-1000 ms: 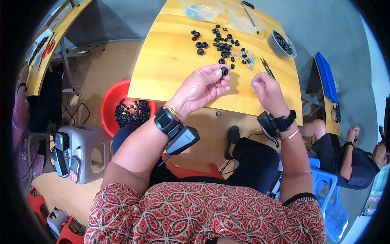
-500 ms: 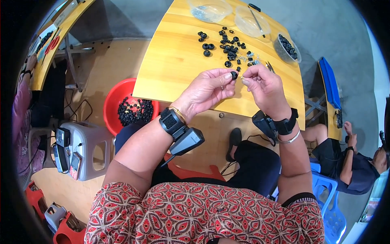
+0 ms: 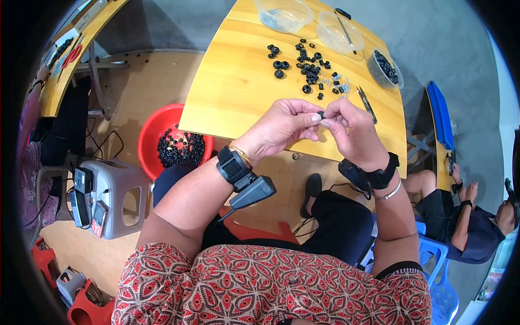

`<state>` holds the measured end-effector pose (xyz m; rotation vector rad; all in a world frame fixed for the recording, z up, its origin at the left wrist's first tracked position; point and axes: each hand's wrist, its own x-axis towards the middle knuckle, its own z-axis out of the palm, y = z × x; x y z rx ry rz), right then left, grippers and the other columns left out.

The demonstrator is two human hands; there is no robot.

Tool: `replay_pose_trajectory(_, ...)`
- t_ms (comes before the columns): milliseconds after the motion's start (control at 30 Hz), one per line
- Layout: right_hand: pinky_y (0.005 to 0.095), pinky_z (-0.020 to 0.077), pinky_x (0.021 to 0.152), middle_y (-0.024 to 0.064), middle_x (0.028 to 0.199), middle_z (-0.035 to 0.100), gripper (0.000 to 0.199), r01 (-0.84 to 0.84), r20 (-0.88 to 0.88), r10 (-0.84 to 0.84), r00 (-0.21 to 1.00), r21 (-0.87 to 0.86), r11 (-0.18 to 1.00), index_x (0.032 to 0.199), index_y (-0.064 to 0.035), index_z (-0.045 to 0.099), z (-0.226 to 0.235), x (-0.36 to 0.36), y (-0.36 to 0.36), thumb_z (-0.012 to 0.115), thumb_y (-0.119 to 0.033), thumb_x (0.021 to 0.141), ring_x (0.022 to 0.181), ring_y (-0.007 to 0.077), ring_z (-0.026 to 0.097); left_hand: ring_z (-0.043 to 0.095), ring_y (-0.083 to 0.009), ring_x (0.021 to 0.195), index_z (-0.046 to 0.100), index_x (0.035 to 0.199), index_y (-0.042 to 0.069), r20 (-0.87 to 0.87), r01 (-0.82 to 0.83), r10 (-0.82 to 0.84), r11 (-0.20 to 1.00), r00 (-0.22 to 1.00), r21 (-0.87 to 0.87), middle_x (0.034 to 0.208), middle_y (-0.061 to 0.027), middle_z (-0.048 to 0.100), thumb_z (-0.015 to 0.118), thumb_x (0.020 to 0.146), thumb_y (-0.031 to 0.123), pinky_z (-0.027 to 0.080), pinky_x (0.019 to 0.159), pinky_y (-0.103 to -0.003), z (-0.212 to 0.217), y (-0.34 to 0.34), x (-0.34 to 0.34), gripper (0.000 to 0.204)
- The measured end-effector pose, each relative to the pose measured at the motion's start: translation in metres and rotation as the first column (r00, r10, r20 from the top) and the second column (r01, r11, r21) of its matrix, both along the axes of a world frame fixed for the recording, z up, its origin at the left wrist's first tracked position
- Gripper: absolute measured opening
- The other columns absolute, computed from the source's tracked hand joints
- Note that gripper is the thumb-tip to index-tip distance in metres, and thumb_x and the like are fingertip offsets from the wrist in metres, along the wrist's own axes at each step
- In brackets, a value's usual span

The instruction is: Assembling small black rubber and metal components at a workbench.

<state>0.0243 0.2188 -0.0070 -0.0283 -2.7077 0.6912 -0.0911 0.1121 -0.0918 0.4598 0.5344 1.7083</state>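
My left hand (image 3: 287,122) pinches a small round black part (image 3: 321,115) between thumb and fingertips, above the table's near edge. Against its other side press the closed thumb and fingers of my right hand (image 3: 355,132); whatever tiny thing they hold is hidden. Just beyond my hands, loose black parts (image 3: 311,71) lie scattered, some round and some narrower. Small clear or silvery pieces (image 3: 344,86) are strewn beside them. A slim pointed tool with dark handles (image 3: 366,103) rests to the right of these.
On the yellow table (image 3: 227,81) stand a clear tub (image 3: 292,24), another (image 3: 325,40) with a thin dark stick across it, and a bowl (image 3: 374,70) of black parts. A red basin (image 3: 145,143) holds more black parts. A grey stool (image 3: 122,189) stands left; another person (image 3: 471,227) sits right.
My hands have come together, my right fingers now meeting the black part. Before, a small gap showed, with a tiny pale piece at my right fingertips.
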Motion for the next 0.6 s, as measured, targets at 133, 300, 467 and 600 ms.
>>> replay_pose_trajectory(133, 0.0238, 0.0422, 0.052, 0.008, 0.067, 0.054, 0.015, 0.059, 0.061, -0.05, 0.997, -0.156, 0.986, 0.079, -0.0001, 0.05, -0.002, 0.003, 0.0057, 0.063, 0.002, 0.072, 0.057, 0.0149, 0.053, 0.057, -0.0124, 0.068, 0.056, 0.098, -0.006, 0.008, 0.034, -0.034, 0.999, 0.999, 0.015, 0.084, -0.0102, 0.06, 0.056, 0.084, 0.005, 0.053, 0.064, -0.025, 0.0013, 0.0006, 0.0015, 0.018)
replay_pose_trajectory(300, 0.0271, 0.042, 0.053, 0.0091, 0.067, 0.053, 0.014, 0.01, 0.083, -0.002, 0.997, -0.096, 0.995, 0.076, -0.0006, 0.048, -0.003, 0.0053, 0.0074, 0.062, 0.002, 0.072, 0.058, 0.0198, 0.053, 0.056, -0.0115, 0.066, 0.057, 0.098, -0.006, -0.023, 0.049, -0.049, 0.999, 0.999, -0.008, 0.082, -0.0091, 0.06, 0.055, 0.084, 0.004, 0.053, 0.065, -0.026, 0.005, -0.0014, 0.0018, 0.018)
replay_pose_trajectory(467, 0.0316, 0.0431, 0.057, 0.0116, 0.071, 0.052, 0.013, -0.042, 0.084, 0.042, 0.996, -0.006, 0.999, 0.077, -0.0008, 0.048, -0.0004, 0.0065, 0.0038, 0.059, 0.002, 0.072, 0.064, 0.0273, 0.054, 0.055, -0.0114, 0.066, 0.057, 0.097, -0.005, -0.042, 0.06, -0.061, 0.998, 0.997, -0.023, 0.078, -0.0075, 0.059, 0.055, 0.084, 0.004, 0.053, 0.065, -0.027, 0.0058, -0.0022, 0.0018, 0.016)
replay_pose_trajectory(600, 0.0299, 0.0427, 0.059, 0.0111, 0.074, 0.052, 0.012, -0.074, 0.035, 0.076, 0.996, -0.063, 0.995, 0.079, 0.0001, 0.051, -0.0062, 0.0062, 0.0031, 0.058, 0.005, 0.071, 0.066, 0.0247, 0.053, 0.055, -0.0115, 0.066, 0.056, 0.096, -0.005, 0.002, 0.076, -0.076, 0.997, 0.997, 0.003, 0.079, -0.0076, 0.058, 0.054, 0.084, 0.005, 0.054, 0.064, -0.027, 0.003, -0.0015, 0.0001, 0.016)
